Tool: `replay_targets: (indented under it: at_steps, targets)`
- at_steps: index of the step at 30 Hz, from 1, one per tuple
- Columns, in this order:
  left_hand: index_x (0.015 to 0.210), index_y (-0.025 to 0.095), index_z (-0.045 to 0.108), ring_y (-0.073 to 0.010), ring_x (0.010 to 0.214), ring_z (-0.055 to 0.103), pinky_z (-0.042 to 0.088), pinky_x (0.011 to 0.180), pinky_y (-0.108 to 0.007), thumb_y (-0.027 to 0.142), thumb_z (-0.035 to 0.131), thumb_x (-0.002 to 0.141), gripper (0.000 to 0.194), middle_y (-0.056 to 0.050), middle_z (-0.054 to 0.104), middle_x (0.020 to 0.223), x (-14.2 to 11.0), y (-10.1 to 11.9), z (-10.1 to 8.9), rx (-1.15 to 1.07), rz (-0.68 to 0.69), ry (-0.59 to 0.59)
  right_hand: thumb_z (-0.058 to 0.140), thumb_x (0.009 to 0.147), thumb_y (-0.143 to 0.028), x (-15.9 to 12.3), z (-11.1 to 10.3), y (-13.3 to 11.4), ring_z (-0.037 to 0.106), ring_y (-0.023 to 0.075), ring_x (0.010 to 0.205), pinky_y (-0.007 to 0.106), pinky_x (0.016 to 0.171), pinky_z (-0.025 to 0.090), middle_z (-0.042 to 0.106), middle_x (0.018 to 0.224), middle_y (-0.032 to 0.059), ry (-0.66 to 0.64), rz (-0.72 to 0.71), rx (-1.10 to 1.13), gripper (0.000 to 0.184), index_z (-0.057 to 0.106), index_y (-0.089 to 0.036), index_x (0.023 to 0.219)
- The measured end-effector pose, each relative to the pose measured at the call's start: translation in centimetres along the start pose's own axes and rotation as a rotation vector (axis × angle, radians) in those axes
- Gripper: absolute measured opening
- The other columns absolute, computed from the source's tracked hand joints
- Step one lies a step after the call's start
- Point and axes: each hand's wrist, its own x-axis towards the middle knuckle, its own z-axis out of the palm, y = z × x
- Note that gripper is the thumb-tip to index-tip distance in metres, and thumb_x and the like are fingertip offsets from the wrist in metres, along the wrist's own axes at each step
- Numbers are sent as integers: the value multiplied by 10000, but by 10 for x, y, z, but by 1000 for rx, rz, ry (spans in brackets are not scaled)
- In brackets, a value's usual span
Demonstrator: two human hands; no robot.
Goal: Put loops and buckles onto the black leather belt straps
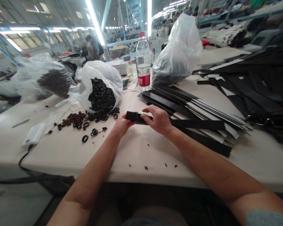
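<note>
A black strap (131, 116) is held above the table in front of me, its short end pointing left. My left hand (122, 126) grips that end from below, fingers closed round its lower edge. Across the strap lies a small shiny metal piece (138, 115), too small to name exactly. The thumb and forefinger of my right hand (159, 120) pinch at this metal piece, partly covering strap and metal. Rightward from my right hand, the strap seems to run on over the pile of black and white strips (190, 105).
Black loops (101, 97) spill from a white plastic bag beside brown pieces (73, 121). A bottle (143, 67) and another bag (179, 50) stand behind. At left are a white power block (33, 135) and a blade-like tool (20, 123). Small dark bits lie near the front edge.
</note>
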Motion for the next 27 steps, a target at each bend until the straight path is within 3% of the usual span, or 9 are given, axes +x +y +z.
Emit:
replay_targets:
  at_steps: [2,5,7,9,11,13,18,21,27]
  targets:
    - [708,126,641,-80,543,597,509,536,-179,220,920,502,359,5,659,632,-1,2,3,-54,-3,30,564,902,-368,-2,-4,-10,633,180,872,287,817,450,708,951,88,46,-222,13,224,680,-177,889]
    - [673,132,592,-64,513,585,514,528,-156,175,883,589,305,27,619,582,-3,7,7,-136,-15,64,556,907,-350,-9,-1,-20,605,138,702,257,699,432,684,758,45,-197,-302,80,258,660,-184,740]
    - [657,137,571,-47,501,574,509,522,-131,145,853,639,282,40,599,572,-4,11,8,-172,-27,87,585,888,-349,-13,10,-20,588,117,614,240,619,414,669,683,22,-450,-153,192,226,677,-176,776]
    - [667,140,574,-37,512,579,506,526,-111,131,829,675,255,42,601,593,-4,14,7,-199,-36,106,611,871,-391,-16,23,-17,603,115,584,226,574,432,684,690,19,-601,149,432,251,683,-167,956]
    - [668,142,576,-35,521,583,510,535,-106,123,827,670,252,44,599,599,-3,15,3,-220,-28,112,644,843,-465,-17,35,-14,615,113,571,217,540,465,698,728,25,-553,454,718,410,627,-159,1114]
    - [673,145,584,-43,545,598,529,568,-121,123,848,625,269,42,612,612,-2,14,-1,-221,17,82,694,787,-523,-17,41,-14,614,102,564,211,524,488,700,772,24,-382,599,911,520,591,-169,1153]
    - [894,159,699,-107,620,652,555,607,-216,220,912,516,439,-13,711,782,-2,8,-5,-42,113,-113,670,732,-664,-11,33,-17,581,79,505,201,484,493,669,732,6,-51,595,1064,512,590,-172,850]
    - [843,145,725,-120,604,638,514,579,-215,305,927,511,420,-23,710,727,-7,5,-4,96,118,-211,653,722,-689,-5,22,-15,534,78,440,198,430,458,613,595,-18,59,569,1009,524,561,-174,746]
    - [719,128,732,-111,594,604,481,609,-212,314,903,560,298,-29,699,658,-16,0,2,315,116,-305,672,746,-567,3,8,1,499,75,418,194,416,428,576,535,-32,-94,550,940,409,587,-168,725]
